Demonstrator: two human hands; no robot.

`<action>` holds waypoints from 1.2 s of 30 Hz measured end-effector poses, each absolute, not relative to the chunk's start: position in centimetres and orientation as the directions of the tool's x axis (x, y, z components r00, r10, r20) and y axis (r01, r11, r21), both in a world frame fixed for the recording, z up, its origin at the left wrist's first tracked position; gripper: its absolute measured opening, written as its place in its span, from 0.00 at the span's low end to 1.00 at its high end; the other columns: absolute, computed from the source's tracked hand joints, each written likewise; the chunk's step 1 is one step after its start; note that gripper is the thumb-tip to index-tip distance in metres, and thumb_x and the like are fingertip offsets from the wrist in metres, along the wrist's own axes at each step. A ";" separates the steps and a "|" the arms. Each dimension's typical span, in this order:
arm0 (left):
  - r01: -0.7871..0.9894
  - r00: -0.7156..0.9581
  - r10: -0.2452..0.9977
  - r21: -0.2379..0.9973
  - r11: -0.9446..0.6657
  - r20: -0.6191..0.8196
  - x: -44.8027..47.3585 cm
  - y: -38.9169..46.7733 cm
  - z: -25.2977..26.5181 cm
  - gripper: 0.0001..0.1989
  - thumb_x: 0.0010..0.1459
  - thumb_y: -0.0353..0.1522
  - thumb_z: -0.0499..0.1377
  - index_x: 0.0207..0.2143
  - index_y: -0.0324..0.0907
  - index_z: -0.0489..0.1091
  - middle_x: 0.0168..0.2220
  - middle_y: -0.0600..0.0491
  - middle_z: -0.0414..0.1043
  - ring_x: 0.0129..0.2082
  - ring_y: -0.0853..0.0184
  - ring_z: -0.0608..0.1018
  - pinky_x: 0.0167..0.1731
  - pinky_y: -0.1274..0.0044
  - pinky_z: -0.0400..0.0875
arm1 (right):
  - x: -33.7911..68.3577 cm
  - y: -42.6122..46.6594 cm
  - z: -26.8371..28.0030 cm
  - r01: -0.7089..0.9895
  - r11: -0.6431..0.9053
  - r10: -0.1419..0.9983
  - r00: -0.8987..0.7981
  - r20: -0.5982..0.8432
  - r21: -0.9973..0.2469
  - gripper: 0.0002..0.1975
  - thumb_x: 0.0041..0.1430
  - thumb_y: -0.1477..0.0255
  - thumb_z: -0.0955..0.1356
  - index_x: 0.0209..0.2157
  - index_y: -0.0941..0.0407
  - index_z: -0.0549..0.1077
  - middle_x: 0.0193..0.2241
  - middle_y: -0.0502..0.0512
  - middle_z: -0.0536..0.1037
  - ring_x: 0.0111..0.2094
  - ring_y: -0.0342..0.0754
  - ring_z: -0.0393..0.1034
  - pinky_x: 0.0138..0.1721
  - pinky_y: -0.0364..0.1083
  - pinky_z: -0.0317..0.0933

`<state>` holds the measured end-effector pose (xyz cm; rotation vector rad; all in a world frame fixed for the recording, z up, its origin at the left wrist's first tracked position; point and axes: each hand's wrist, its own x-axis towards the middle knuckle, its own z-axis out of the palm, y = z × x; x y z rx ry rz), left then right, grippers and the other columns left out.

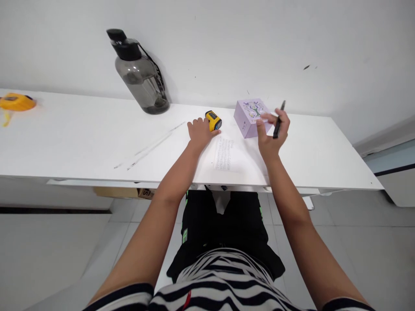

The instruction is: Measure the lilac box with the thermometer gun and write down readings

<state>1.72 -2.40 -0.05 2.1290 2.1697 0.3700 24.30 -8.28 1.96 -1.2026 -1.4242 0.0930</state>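
Pen [276, 130] pinched by right hand [271, 141], right beside box [248, 123]! | Left hand [199, 134] at yellow gadget [212, 118], left of box, grip unclear!

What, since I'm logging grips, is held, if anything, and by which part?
The right hand holds the pen around its middle. Whether it also grips the box, or the left hand the yellow device, cannot be told.

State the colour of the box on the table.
Light purple; the box shows best in the head view.
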 end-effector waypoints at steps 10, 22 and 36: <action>0.971 -0.029 0.998 0.239 0.015 0.059 2.1 -2.8 0.3 0.45 0.50 0.63 0.51 0.58 0.40 0.63 0.56 0.36 0.66 0.56 0.42 0.65 0.53 0.58 0.55 | 22.8 -12.0 -1.3 0.396 0.508 0.861 -0.244 0.446 -0.764 0.26 0.63 0.50 0.61 0.58 0.47 0.65 0.49 0.58 0.77 0.34 0.50 0.74 0.43 0.54 0.68; 0.963 -0.002 1.000 0.270 0.003 -0.006 2.1 -2.8 0.6 0.48 0.51 0.66 0.42 0.59 0.40 0.62 0.57 0.36 0.65 0.57 0.42 0.65 0.53 0.59 0.58 | 21.9 -6.7 -2.7 0.267 0.195 0.978 -0.123 0.167 -0.944 0.11 0.60 0.60 0.64 0.31 0.52 0.66 0.18 0.44 0.68 0.23 0.43 0.62 0.30 0.44 0.58; 0.986 0.033 0.998 0.168 -0.025 -0.049 2.4 -3.2 0.5 0.49 0.50 0.64 0.49 0.64 0.42 0.52 0.61 0.38 0.60 0.61 0.41 0.59 0.55 0.61 0.55 | 21.4 -7.4 -2.5 0.509 0.214 0.976 -0.075 0.205 -0.834 0.16 0.56 0.62 0.65 0.19 0.55 0.68 0.18 0.47 0.66 0.25 0.44 0.60 0.30 0.45 0.54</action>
